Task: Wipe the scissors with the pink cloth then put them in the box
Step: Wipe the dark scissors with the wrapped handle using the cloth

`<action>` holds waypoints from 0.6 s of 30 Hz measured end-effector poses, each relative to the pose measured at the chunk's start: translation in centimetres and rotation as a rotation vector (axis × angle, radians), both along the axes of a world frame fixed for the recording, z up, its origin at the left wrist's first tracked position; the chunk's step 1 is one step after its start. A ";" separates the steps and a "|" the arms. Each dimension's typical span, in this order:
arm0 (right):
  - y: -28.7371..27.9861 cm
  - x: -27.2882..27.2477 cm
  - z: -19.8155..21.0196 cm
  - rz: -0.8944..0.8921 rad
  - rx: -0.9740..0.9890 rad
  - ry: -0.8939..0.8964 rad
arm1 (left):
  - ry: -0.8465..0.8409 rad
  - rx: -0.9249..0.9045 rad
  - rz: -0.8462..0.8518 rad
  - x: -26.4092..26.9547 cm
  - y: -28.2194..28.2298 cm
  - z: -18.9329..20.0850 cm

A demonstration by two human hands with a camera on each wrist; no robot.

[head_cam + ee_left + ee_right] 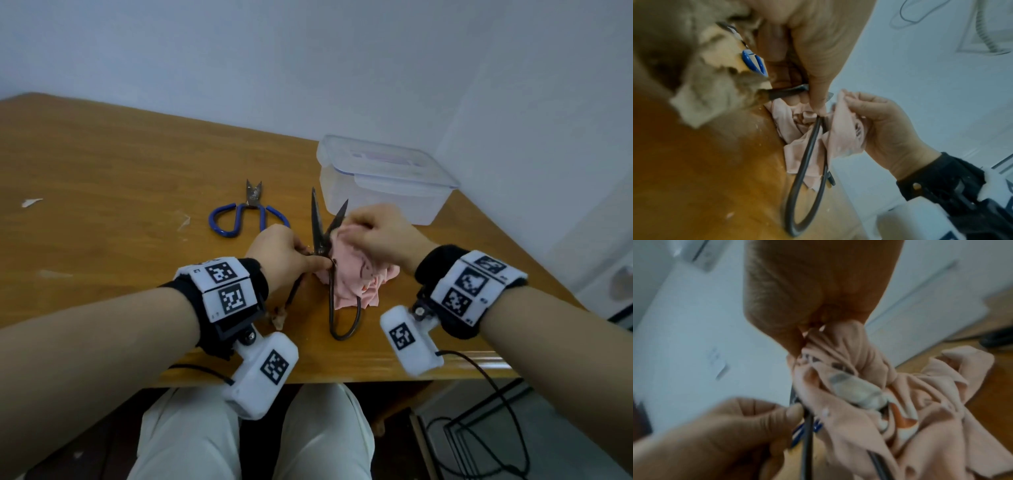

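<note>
Dark iron scissors [317,226] lie with their blades spread apart, points toward the box, one loop handle [807,162] near the table's front edge. My left hand [284,251] pinches them at the pivot. My right hand [376,236] grips the crumpled pink cloth [352,277] against the right blade. In the right wrist view the pink cloth [869,386] bunches under my fingers and the dark scissors [807,434] run down beside my left thumb. The clear plastic box [380,185] stands behind, lid on.
A second pair of scissors with blue handles [245,212] lies left of the dark pair on the wooden table [102,205]. Small paper scraps [32,202] sit at the far left. A white wall rises right behind the box.
</note>
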State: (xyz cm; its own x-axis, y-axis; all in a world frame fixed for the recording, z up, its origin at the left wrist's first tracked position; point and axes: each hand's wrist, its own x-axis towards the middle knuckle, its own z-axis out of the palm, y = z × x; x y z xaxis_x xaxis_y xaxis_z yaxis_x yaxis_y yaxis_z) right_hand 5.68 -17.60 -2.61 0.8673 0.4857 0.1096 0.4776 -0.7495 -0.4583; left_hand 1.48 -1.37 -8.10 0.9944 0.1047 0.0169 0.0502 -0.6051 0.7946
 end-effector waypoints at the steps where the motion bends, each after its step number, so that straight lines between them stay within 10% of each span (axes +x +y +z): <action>1: -0.5 0.4 0.1 -0.081 0.052 -0.008 | 0.005 -0.007 0.003 0.1 0.0 0.0; 18: 1.3 -0.4 -1.5 -0.014 0.157 -0.094 | -0.022 0.008 -0.021 0.3 0.0 -0.1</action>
